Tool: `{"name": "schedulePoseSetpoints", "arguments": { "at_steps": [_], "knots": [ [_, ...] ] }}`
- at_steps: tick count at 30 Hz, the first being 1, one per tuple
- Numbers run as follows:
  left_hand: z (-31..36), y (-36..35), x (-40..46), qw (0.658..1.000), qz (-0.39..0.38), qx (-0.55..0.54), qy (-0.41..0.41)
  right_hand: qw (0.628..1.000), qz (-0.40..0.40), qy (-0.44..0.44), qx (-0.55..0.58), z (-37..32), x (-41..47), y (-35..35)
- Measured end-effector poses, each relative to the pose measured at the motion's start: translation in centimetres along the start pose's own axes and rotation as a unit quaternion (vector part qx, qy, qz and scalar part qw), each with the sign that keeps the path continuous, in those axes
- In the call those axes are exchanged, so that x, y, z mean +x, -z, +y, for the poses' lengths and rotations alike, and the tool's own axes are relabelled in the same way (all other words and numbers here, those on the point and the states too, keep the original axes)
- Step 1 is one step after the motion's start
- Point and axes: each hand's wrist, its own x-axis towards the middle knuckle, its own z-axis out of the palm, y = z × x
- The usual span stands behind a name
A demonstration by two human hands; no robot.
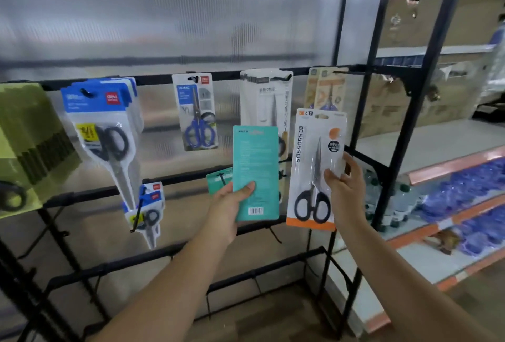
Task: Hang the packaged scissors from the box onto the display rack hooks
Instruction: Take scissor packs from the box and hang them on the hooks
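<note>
Two packs in hand, both held upright in front of the display rack point(363, 133), long axes vertical. The right hand point(345, 185) pinches the orange-trimmed scissors pack point(314, 169) at its right edge, thumb on the clear front, fingers behind — hang hole at the top, handles at the bottom. The left hand point(232, 202) grips the teal pack point(255, 174) by its lower left edge, thumb across the printed back with the barcode low down; what it holds inside is not visible from this side.

Key relation: the orange pack's hang hole sits above the right hand, just below and in front of the tan packs point(326, 90) hanging at the right end of the top rail. Judging by this, the right hand is the nearer one to that rail's right end, so the pack would need to go up and toward the rail, hole leading, axis kept vertical. Which hook is free there — cannot tell, blur.

The teal pack hangs in front of the middle rail, just right of a teal card point(218, 180) already on a hook point(220, 177) there; left hand is nearer that one. No box in view.
</note>
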Motion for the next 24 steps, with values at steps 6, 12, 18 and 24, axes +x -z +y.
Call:
{"name": "schedulePoseSetpoints", "arguments": {
  "at_steps": [6, 12, 18, 24],
  "knots": [
    [-1.6, -0.6, 0.6, 0.998, 0.058, -0.004, 0.016, 0.996, 0.084, -0.005, -0.03, 2.2, 3.1, 4.6],
    [-3.0, -1.0, 1.3, 0.995, 0.102, -0.012, 0.019, 0.992, 0.101, -0.032, -0.075, 5.2, 4.8, 7.6],
    [-5.2, -0.3, 1.1, 0.992, 0.116, -0.006, 0.05, 0.98, 0.135, -0.107, -0.097, 8.3, 4.4, 10.1],
    [-6.7, 0.9, 0.3, 0.985, 0.149, 0.037, 0.073, 0.972, 0.08, -0.131, -0.176, 11.0, 3.9, 11.5]
  ]
}}
